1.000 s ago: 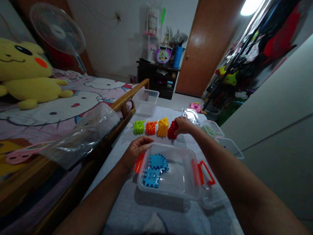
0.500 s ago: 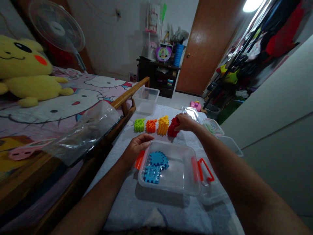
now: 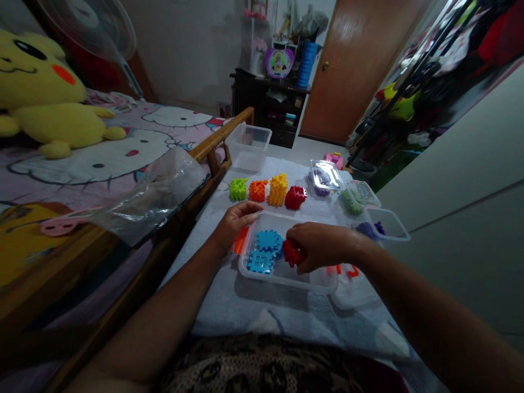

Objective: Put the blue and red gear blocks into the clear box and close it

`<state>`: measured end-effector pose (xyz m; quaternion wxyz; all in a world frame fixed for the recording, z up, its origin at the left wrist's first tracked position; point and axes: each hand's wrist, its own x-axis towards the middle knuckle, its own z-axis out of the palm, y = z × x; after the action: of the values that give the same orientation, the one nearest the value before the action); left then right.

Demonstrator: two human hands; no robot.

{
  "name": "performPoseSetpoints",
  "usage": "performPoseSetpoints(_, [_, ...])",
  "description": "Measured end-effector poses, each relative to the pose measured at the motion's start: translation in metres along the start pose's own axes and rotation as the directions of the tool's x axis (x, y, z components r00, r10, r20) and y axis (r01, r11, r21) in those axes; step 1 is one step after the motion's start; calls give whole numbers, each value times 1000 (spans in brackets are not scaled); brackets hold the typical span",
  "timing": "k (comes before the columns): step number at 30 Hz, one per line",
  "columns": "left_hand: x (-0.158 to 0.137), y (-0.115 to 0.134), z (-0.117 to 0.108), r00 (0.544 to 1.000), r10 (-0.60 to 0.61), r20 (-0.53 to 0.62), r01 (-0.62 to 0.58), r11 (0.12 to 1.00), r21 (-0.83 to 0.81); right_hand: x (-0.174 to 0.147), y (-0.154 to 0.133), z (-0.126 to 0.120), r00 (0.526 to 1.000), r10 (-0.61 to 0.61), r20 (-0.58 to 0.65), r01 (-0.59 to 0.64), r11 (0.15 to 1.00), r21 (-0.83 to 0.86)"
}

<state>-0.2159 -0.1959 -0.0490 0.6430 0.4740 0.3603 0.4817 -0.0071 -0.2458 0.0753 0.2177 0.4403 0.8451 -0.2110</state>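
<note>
Since the earlier frame the right hand (image 3: 323,246) has come back from the far row of blocks and now sits over the clear container (image 3: 286,278), carrying a red block (image 3: 293,253); the view has also tipped down, so the row and the small tubs behind it sit higher in the picture.

From the left: the left hand (image 3: 236,221) rests on the container's near-left corner, fingers curled loosely over the rim and lying close together, thumb beneath, just above the orange latch (image 3: 240,240). It steadies the box rather than holding any block.

Inside the container, toward its left half, lie the blue blocks (image 3: 264,250), flat on the floor of the box and touching one another. The red block is just to their right, almost against them, low inside the walls; whether it already touches the bottom cannot be told, since the fingers cover its underside. The right hand is closed on it from the right and above, fingertips pointing left toward the blue pieces, so this hand is plainly the nearer one to the piece. The open floor of the box lies under and to the right of the hand.

Beyond the container stands the row: green block (image 3: 238,189), orange block (image 3: 257,190), yellow stack (image 3: 278,189), then a remaining red stack (image 3: 295,197). Farther right are small lidded tubs (image 3: 325,176) with purple and green pieces.
</note>
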Motion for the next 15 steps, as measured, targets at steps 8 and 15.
performPoseSetpoints(8, [-1,1,1,1000,-1,2,1,999,40,37,1,39,977,20,210,2,995,-102])
performPoseSetpoints(15, [-1,1,0,1000,26,-2,-25,997,73,39,1,48,990,24,141,-23,1000,-10])
